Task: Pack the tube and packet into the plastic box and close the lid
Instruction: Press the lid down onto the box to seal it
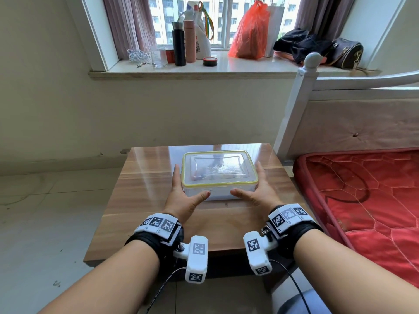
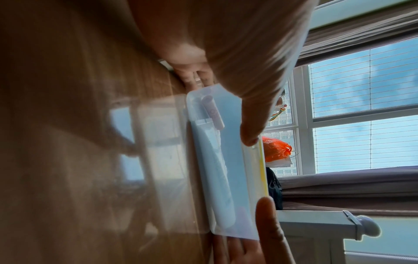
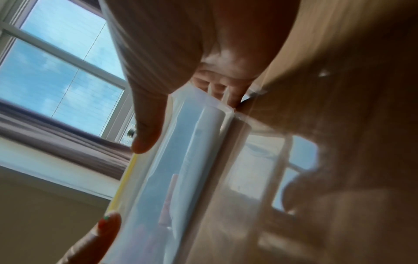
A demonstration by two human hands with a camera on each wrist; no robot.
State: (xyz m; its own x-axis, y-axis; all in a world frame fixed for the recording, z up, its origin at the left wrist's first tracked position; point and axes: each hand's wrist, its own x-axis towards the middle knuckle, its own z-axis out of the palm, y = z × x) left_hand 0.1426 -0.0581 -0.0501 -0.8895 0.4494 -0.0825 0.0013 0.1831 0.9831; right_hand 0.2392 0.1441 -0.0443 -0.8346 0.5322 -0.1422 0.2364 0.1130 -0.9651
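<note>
The clear plastic box (image 1: pixel 218 193) stands mid-table with its yellow-rimmed lid (image 1: pixel 217 166) lying flat on top. A crinkled shiny packet (image 1: pixel 223 167) shows dimly through the lid. A pale tube (image 2: pixel 218 178) lies inside along the front wall, and it also shows in the right wrist view as the tube (image 3: pixel 203 151). My left hand (image 1: pixel 190 181) lies with straight fingers along the box's left side, its thumb (image 2: pixel 251 132) at the front rim. My right hand (image 1: pixel 246 179) mirrors it on the right side, with its thumb (image 3: pixel 147 139) at the front rim.
The glossy wooden table (image 1: pixel 140 200) is small, with bare floor to its left. A bed with a red mattress (image 1: pixel 362 200) and a white bedpost (image 1: pixel 294 105) stands close on the right. The windowsill (image 1: pixel 204 71) behind holds bottles, a red bag and dark bags.
</note>
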